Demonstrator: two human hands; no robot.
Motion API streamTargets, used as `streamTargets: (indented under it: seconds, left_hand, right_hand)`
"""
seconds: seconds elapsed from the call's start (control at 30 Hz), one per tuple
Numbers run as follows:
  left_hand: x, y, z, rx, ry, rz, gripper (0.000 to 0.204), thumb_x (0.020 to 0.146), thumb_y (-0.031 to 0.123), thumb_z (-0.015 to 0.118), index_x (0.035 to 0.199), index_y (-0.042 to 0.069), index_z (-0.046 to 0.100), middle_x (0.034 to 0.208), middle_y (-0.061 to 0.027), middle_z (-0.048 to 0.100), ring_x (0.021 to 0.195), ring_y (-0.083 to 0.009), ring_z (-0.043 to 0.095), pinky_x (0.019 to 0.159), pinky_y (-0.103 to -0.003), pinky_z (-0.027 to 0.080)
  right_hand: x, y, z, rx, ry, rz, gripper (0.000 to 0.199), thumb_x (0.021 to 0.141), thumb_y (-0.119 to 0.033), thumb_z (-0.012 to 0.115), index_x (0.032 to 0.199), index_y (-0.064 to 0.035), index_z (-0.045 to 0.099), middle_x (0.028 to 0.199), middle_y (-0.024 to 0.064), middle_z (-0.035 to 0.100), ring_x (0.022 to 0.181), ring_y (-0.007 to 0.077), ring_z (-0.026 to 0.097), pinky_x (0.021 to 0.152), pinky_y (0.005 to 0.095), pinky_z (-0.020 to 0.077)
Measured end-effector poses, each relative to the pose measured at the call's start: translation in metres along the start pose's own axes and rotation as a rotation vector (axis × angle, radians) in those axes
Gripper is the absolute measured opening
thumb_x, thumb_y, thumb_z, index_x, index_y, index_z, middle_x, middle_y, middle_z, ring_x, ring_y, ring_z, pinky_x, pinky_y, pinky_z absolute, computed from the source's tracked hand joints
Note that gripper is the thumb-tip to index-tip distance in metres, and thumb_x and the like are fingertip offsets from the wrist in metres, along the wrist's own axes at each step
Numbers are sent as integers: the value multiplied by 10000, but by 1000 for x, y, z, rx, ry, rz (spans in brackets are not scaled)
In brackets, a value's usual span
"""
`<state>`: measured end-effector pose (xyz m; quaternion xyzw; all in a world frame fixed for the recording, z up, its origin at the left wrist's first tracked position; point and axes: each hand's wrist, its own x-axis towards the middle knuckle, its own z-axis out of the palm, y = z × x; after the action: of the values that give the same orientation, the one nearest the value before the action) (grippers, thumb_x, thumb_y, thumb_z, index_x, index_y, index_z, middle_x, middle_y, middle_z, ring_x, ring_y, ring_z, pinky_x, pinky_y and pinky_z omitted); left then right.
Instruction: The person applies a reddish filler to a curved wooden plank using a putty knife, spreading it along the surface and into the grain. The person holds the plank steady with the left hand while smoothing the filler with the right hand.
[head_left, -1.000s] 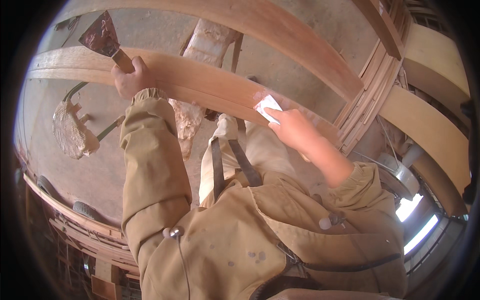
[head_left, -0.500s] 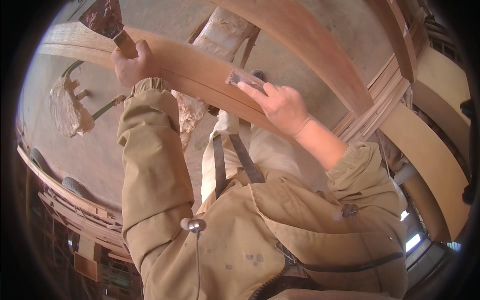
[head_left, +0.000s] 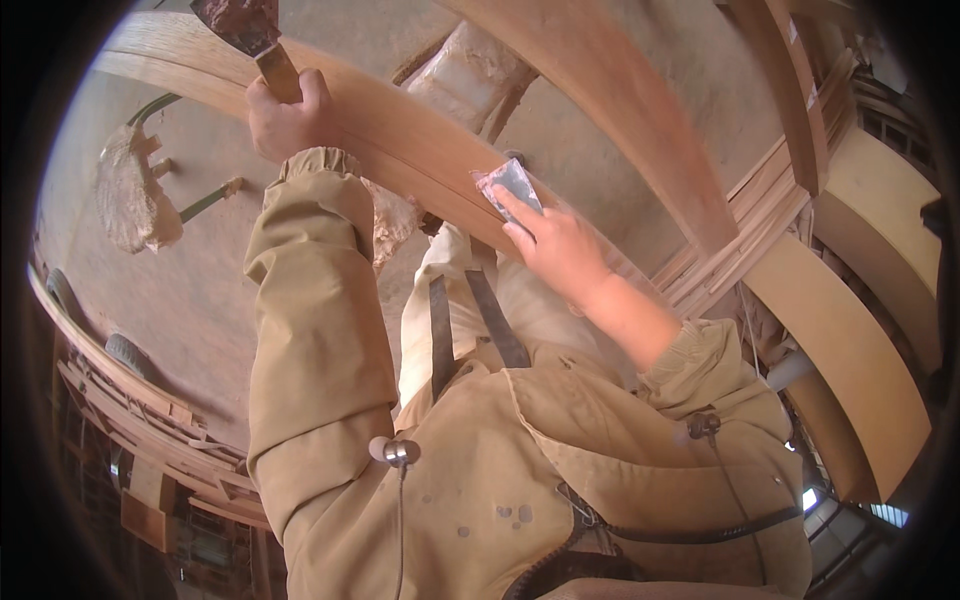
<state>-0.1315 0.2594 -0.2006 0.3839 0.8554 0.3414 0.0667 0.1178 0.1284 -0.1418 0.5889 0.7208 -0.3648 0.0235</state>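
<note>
Left hand (head_left: pixel 293 117) at curved board (head_left: pixel 410 138), left stretch; fingers closed round putty knife (head_left: pixel 277 72) by its handle, blade toward board's far side. Right hand (head_left: pixel 568 255) over board's right stretch, fingers pinching flat grey scraper (head_left: pixel 517 184) against board, index extended. Second curved beam (head_left: pixel 620 110) beyond board.

Scraper (head_left: pixel 516 182) on curved beam (head_left: pixel 420 145), paste-laden putty knife (head_left: pixel 248 28)

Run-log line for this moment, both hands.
left hand: grips paste-smeared scraper | right hand: holds small flat blade at curved wooden board
</note>
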Motion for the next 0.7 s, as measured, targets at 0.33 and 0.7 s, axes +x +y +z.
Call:
streamTargets:
  seconds: [0.33,0.7]
  left_hand:
    - [0,-3,2,-27,-4,18,348,698,317,623,939,67,613,754,-129,634,735,-306,616,704,-404,467]
    - [-1,-5,0,-43,-3,50,337,703,312,629,946,79,606,777,-137,626,748,-314,614,701,-414,468]
  right_hand:
    - [15,-25,-26,104,-169,198,421,847,-230,553,1266,-207,509,789,211,633,754,386,612,682,465,485]
    - [21,-37,-50,125,-331,308,441,840,-238,565,1275,-191,512,907,246,621,842,417,588,772,435,471]
